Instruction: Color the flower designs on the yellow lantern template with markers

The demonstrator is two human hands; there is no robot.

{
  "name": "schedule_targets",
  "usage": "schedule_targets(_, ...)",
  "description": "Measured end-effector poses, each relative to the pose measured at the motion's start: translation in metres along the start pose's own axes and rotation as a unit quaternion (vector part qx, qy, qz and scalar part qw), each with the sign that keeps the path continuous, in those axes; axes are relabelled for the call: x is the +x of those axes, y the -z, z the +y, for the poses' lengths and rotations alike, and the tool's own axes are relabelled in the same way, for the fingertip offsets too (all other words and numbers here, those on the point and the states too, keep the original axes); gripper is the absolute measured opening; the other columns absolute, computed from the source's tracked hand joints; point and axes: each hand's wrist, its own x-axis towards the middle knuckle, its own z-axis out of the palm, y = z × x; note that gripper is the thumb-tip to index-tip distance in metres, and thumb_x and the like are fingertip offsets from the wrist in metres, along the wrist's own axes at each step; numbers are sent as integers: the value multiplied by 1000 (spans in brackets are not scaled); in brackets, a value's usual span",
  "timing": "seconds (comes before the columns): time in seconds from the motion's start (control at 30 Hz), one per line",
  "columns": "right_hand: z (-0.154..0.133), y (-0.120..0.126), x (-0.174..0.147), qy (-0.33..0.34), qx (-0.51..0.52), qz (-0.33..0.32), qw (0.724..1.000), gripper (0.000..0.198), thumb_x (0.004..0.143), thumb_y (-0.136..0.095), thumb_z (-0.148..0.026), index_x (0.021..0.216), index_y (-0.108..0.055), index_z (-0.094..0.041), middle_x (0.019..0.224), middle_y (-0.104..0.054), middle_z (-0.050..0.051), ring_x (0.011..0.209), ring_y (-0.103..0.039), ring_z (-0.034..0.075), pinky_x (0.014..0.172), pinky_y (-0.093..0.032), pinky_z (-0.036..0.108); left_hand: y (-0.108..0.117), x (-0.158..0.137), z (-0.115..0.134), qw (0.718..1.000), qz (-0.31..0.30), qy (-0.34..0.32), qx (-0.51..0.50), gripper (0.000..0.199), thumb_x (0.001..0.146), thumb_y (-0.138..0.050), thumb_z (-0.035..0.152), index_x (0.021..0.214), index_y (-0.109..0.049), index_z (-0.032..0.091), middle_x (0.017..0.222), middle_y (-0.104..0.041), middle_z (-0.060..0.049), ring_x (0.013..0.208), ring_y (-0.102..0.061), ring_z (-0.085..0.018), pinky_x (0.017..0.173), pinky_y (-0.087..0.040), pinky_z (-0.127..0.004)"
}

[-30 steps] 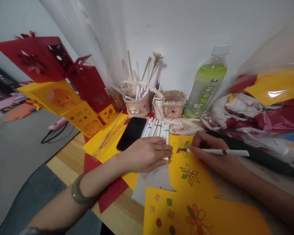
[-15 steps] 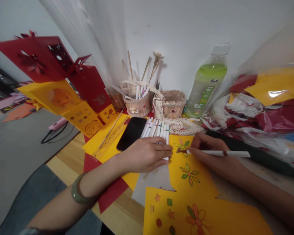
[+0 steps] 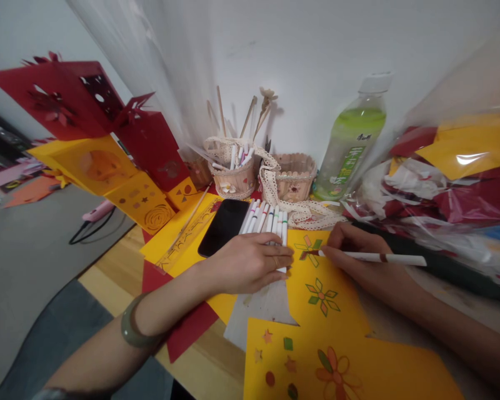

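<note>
1. Far left of the phone: pink tool (image 3: 99, 211) with a black cord, lying on a grey mat (image 3: 37, 244).
2. Left of the phone, standing tall: red paper boxes (image 3: 73, 125) above and beside yellow paper boxes (image 3: 145, 205); cut-out shapes and a spiral visible.
3. Just left of the phone: clear ruler (image 3: 191, 234) on yellow paper. Red sheet (image 3: 191, 332) on the phone's near side.
4. Phone (image 3: 224, 226): dark screen, face up, landmark for these notes.
5. Beyond the phone: wooden basket (image 3: 235, 186) holding pens and sticks.
6. Near side of the phone, toward its right: left hand (image 3: 248, 264), ring on one finger, green bangle (image 3: 135, 322) on the forearm. Released; fingers loosely stretched over a row of white markers (image 3: 270, 219) just right of the phone.
7. Beyond and right of the phone: second basket (image 3: 295, 186), lace ribbon (image 3: 312, 214) trailing down before it.
8. Right of the phone: yellow sheet (image 3: 350, 316) with drawn flowers (image 3: 323, 297). Right hand (image 3: 354, 253) grasps a white marker (image 3: 404, 259) in a pinch, brown tip at the upper flower.
9. Farther right of the phone: bottle (image 3: 350, 153) of green drink, then a clear bag (image 3: 462, 194) of paper scraps.
</note>
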Motion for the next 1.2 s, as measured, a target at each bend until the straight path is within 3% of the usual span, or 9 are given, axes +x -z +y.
schedule_targets(0.43,-4,1,-2,-19,13,-57,998,25,76,-51,-29,56,-39,-20,53,-40,-4,47,-33,9,41,-23,22,0,-1,1,1000,-9,6,-4,33,94,-35,31,109,-57,11,116,-60,-3,107,-50,-18,97,-40,-32)
schedule_targets(1.2,-2,2,-2,11,13,-47,999,25,78,-51,-27,57,-39,-20,54,-41,-4,49,-36,10,43,-25,22,0,0,1,1000,-9,8,-8,33,95,-33,31,110,-56,12,115,-60,-4,106,-51,-18,95,-41,-33)
